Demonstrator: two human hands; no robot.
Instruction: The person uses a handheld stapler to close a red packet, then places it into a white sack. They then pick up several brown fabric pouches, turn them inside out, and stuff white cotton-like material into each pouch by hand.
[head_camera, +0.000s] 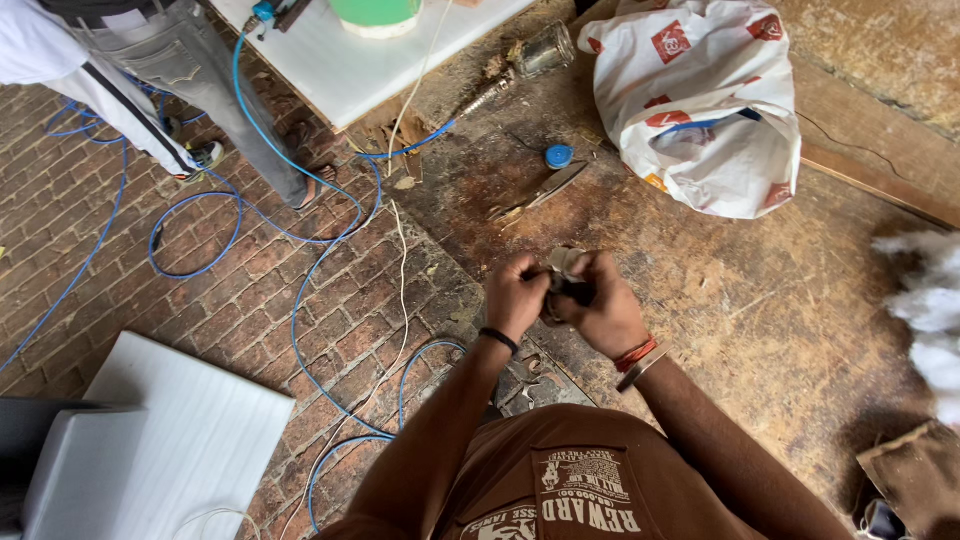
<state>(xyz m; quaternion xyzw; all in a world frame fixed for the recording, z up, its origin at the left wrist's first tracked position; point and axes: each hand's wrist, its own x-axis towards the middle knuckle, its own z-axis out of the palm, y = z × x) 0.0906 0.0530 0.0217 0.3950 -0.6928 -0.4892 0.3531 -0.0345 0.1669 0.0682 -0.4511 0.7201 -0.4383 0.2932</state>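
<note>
1. The person stands over a worn wooden workbench (760, 320), both hands brought together just above its near edge. The left hand (515, 298) and the right hand (600, 305) are clenched around one small pale piece (562, 262), which pokes up between the knuckles; it looks like a scrap of folded material or a small fitting, but it is too hidden by the fingers to say which.

2. Both sets of fingers are curled tight on that piece, thumbs pressed in from either side, so I'd judge the work to be mid-grip: twisting, folding or pulling the thing apart in the hands, not yet set down.

3. Beyond the hands on the bench lie a flat metal blade (550, 187), a blue bottle cap (559, 156) and a small glass jar (545, 50) on its side, with a white plastic bag (700, 100) well apart to the right.

4. A blue hose (300, 300) loops over the brick floor (150, 290); another person's legs (200, 80) stand by a white table (340, 60).

5. Any next move would seem to call for a firm two-handed hold, since the piece is small and easily dropped.
</note>
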